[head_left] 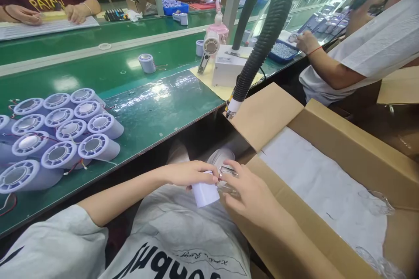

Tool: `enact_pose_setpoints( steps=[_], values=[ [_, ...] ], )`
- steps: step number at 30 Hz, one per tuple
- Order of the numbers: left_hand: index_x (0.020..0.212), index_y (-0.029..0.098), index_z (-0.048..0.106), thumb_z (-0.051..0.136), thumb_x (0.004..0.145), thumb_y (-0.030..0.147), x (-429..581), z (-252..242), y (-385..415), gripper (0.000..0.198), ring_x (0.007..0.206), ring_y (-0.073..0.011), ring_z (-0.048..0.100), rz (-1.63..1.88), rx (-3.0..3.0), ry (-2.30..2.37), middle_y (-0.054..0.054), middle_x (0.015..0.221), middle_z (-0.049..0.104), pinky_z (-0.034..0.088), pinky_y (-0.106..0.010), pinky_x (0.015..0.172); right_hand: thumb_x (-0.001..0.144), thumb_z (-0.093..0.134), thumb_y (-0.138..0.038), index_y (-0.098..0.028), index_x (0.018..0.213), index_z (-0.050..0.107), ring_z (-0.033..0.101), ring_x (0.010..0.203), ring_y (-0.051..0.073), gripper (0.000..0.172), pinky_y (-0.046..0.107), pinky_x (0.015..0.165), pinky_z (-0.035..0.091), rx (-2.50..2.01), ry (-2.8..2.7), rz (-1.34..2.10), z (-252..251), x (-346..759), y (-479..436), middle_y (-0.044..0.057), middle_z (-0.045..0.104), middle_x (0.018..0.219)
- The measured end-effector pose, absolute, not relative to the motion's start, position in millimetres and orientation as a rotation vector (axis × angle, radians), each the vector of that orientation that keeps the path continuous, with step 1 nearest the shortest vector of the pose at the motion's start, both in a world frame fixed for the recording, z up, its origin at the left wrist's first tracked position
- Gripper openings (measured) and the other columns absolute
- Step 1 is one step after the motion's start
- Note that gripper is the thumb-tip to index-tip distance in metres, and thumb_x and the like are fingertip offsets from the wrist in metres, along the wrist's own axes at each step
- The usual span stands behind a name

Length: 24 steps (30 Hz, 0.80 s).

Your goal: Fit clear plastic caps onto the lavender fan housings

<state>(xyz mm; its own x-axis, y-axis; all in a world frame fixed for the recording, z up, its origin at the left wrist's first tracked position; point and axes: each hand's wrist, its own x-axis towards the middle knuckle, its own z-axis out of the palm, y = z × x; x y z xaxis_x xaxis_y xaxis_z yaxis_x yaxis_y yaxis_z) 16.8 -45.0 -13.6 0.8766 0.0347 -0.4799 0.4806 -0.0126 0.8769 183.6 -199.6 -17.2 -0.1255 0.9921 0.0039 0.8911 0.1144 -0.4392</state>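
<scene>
Over my lap, my left hand (188, 173) grips a pale lavender cylinder housing (205, 192), fingers wrapped over its top. Right beside it, my right hand (250, 194) pinches a small clear plastic part (227, 179) against the cylinder's end. Both hands meet just left of the open cardboard box (330, 139). On the green table to my left lies a cluster of several more lavender cylinders (60, 133) with grilled faces and thin red wires.
A black ribbed hose (266, 35) curves down to the table edge beside a white box unit (227, 67). White sheet (322, 187) lines the carton, with clear parts (376, 202) on it. Other people work at the right and across the green belt.
</scene>
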Motion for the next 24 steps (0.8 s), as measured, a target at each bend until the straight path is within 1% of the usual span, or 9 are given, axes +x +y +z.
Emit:
enact_pose_setpoints(
  steps=[4, 7, 10, 12, 16, 18, 20, 22, 24],
  values=[
    [0.093, 0.020, 0.067, 0.054, 0.091, 0.034, 12.4, -6.4, -49.7, 0.019, 0.085, -0.0152, 0.056, -0.145, 1.921, 0.368, -0.001, 0.091, 0.061, 0.043, -0.025, 0.076, 0.079, 0.066, -0.008, -0.022, 0.085, 0.065, 0.060, 0.102, 0.025, 0.016, 0.038, 0.080, 0.054, -1.741, -1.979, 0.712, -19.4, 181.1, -198.7, 0.007, 0.055, 0.126],
    [0.103, 0.022, 0.066, 0.060, 0.088, 0.043, 7.9, -11.0, -55.7, 0.027, 0.087, -0.0167, 0.057, 0.021, 1.924, 0.478, -0.002, 0.097, 0.059, 0.044, -0.028, 0.078, 0.083, 0.070, -0.021, -0.023, 0.081, 0.066, 0.062, 0.096, 0.022, 0.005, 0.036, 0.082, 0.052, -1.651, -1.710, 0.906, -15.9, 181.2, -199.0, 0.005, 0.057, 0.120],
    [0.113, 0.025, 0.066, 0.079, 0.069, 0.051, 5.0, -25.5, -60.0, 0.053, 0.092, -0.0195, 0.058, 0.172, 1.900, 0.512, -0.004, 0.102, 0.057, 0.048, -0.030, 0.079, 0.093, 0.058, -0.035, -0.022, 0.072, 0.068, 0.063, 0.098, 0.023, 0.027, 0.036, 0.083, 0.051, -1.607, -1.454, 0.981, -12.3, 182.3, -198.4, 0.007, 0.061, 0.114],
    [0.118, 0.028, 0.066, 0.086, 0.059, 0.049, 4.4, -36.1, -61.0, 0.065, 0.101, -0.0224, 0.057, 0.240, 1.949, 0.475, -0.005, 0.107, 0.055, 0.049, -0.034, 0.088, 0.093, 0.056, -0.037, -0.021, 0.064, 0.068, 0.064, 0.097, 0.024, 0.035, 0.034, 0.076, 0.051, -1.621, -1.304, 0.994, -12.7, 183.3, -197.1, 0.008, 0.064, 0.110],
    [0.128, 0.030, 0.061, 0.086, 0.064, 0.041, 5.2, -45.8, -62.5, 0.070, 0.119, -0.0267, 0.055, 0.225, 1.885, 0.356, -0.009, 0.127, 0.056, 0.046, -0.041, 0.102, 0.087, 0.064, -0.041, -0.020, 0.058, 0.067, 0.065, 0.092, 0.025, 0.036, 0.032, 0.071, 0.052, -1.598, -1.116, 1.002, -20.6, 186.1, -194.3, 0.009, 0.067, 0.100],
    [0.132, 0.029, 0.058, 0.083, 0.068, 0.036, 5.6, -45.1, -64.1, 0.069, 0.116, -0.0256, 0.059, 0.178, 1.721, 0.352, -0.009, 0.128, 0.060, 0.050, -0.038, 0.098, 0.088, 0.065, -0.043, -0.020, 0.067, 0.069, 0.066, 0.092, 0.024, 0.031, 0.032, 0.071, 0.055, -1.528, -1.017, 1.010, -25.3, 187.5, -194.1, 0.009, 0.068, 0.102],
    [0.133, 0.027, 0.056, 0.082, 0.071, 0.032, 5.6, -43.8, -65.9, 0.068, 0.110, -0.0239, 0.063, 0.146, 1.555, 0.387, -0.009, 0.126, 0.062, 0.053, -0.036, 0.093, 0.087, 0.069, -0.042, -0.025, 0.095, 0.070, 0.067, 0.097, 0.024, 0.019, 0.031, 0.067, 0.058, -1.428, -0.969, 0.991, -28.5, 188.5, -195.5, 0.007, 0.066, 0.115],
    [0.133, 0.026, 0.055, 0.082, 0.071, 0.031, 4.9, -43.7, -67.4, 0.068, 0.105, -0.0227, 0.065, 0.140, 1.405, 0.434, -0.009, 0.125, 0.063, 0.055, -0.035, 0.089, 0.084, 0.075, -0.036, -0.032, 0.122, 0.058, 0.065, 0.109, 0.026, 0.042, 0.035, 0.077, 0.060, -1.377, -1.111, 0.928, -30.0, 189.2, -198.5, 0.007, 0.060, 0.131],
    [0.134, 0.025, 0.053, 0.081, 0.072, 0.032, 3.5, -44.3, -68.2, 0.069, 0.098, -0.0214, 0.067, 0.138, 1.280, 0.476, -0.010, 0.121, 0.064, 0.056, -0.034, 0.082, 0.084, 0.074, -0.028, -0.033, 0.130, 0.053, 0.058, 0.122, 0.027, 0.051, 0.043, 0.096, 0.055, -1.409, -1.386, 0.810, -30.6, 189.8, -202.7, 0.007, 0.055, 0.139]
  ],
)
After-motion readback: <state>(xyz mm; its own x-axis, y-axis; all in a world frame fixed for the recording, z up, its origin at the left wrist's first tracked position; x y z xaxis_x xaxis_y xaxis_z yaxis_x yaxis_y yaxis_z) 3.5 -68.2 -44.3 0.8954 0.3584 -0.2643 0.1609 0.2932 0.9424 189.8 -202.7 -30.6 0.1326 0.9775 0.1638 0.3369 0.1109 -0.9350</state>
